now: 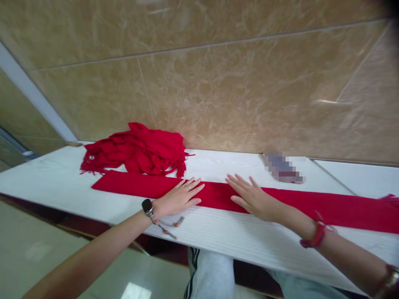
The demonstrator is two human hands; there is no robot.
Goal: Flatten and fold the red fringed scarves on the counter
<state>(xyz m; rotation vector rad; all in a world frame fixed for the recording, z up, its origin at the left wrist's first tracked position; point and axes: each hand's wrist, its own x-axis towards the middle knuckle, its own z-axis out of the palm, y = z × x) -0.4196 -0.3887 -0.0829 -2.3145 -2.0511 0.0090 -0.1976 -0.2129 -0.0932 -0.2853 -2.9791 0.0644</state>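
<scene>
A red scarf (314,205) is folded into a long flat strip along the white tabletop, its fringed end at the far right. My left hand (179,197) lies flat with fingers spread on the strip, left of the middle. My right hand (252,197) has its fingers stretched out over the strip, a short way to the right; whether the whole palm touches the cloth I cannot tell. Behind the strip's left part lies a crumpled heap of red fringed cloth (140,149), which neither hand touches.
The white table (212,232) runs along a tan tiled wall (218,95). A partly blurred-out flat object (282,168) lies near the wall, right of centre. A seam crosses the tabletop at the right. My legs (215,274) are below the front edge.
</scene>
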